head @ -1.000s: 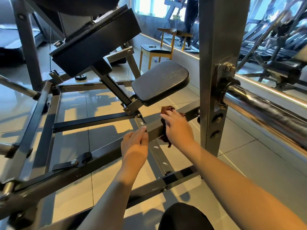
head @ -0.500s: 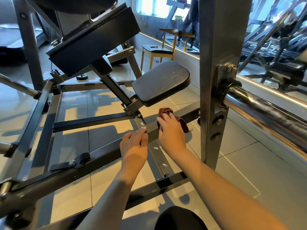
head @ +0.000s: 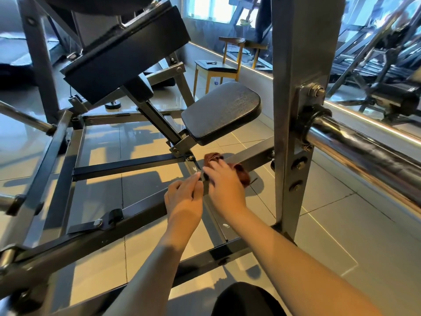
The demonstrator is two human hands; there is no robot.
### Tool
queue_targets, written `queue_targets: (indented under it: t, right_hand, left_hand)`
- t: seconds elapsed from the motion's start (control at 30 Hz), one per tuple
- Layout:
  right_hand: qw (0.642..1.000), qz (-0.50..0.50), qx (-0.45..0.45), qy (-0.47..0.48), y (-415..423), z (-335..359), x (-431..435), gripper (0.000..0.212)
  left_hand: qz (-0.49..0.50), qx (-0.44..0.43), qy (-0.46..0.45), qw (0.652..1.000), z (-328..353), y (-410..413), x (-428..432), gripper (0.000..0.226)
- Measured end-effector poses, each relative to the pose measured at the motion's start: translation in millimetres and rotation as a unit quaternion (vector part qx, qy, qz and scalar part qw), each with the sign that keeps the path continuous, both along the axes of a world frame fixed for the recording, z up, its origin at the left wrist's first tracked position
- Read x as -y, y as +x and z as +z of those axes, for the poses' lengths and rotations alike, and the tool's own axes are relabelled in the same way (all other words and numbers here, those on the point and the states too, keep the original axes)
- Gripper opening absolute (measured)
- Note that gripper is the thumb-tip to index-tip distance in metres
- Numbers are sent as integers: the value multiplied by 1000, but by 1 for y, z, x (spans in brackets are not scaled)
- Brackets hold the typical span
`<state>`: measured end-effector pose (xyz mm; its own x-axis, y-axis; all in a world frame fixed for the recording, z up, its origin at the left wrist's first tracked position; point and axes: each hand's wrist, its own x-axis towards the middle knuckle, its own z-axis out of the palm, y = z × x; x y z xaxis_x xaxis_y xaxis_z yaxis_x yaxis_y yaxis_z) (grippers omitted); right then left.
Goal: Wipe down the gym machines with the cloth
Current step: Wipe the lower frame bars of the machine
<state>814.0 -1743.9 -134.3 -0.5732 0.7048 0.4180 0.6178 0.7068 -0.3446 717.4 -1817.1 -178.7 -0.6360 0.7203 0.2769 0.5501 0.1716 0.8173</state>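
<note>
Left hand (head: 184, 197) forward, fingers straight, right hand (head: 225, 188) just beside, palm-down, fingers blurred
</note>
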Motion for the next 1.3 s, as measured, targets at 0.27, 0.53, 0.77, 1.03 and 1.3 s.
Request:
queue_targets:
  t: [0.27, 0.53, 0.77, 1.03, 1.3]
  right_hand:
    - [999, -42, -2, -7, 34, 16, -31, 45]
    - [999, 47, -5, -23, 23, -2, 5, 49]
    - [992, -102, -80, -8, 37, 3, -28, 42]
    - [978, -17, -174, -114, 15, -16, 3, 28]
    - [939, -103, -284, -166, 55, 4, -13, 25]
  left_hand:
    - [-30, -46, 11, 998, -8, -3, -1, 34]
    - [-85, 0, 87, 993, 8, 8, -1, 32]
    - [-84, -69, 57, 992, 7, 15, 0, 39]
    - [-108, -41, 78, 990, 0, 11, 2, 37]
    - [-120, -32, 25, 992, 6, 24, 9, 54]
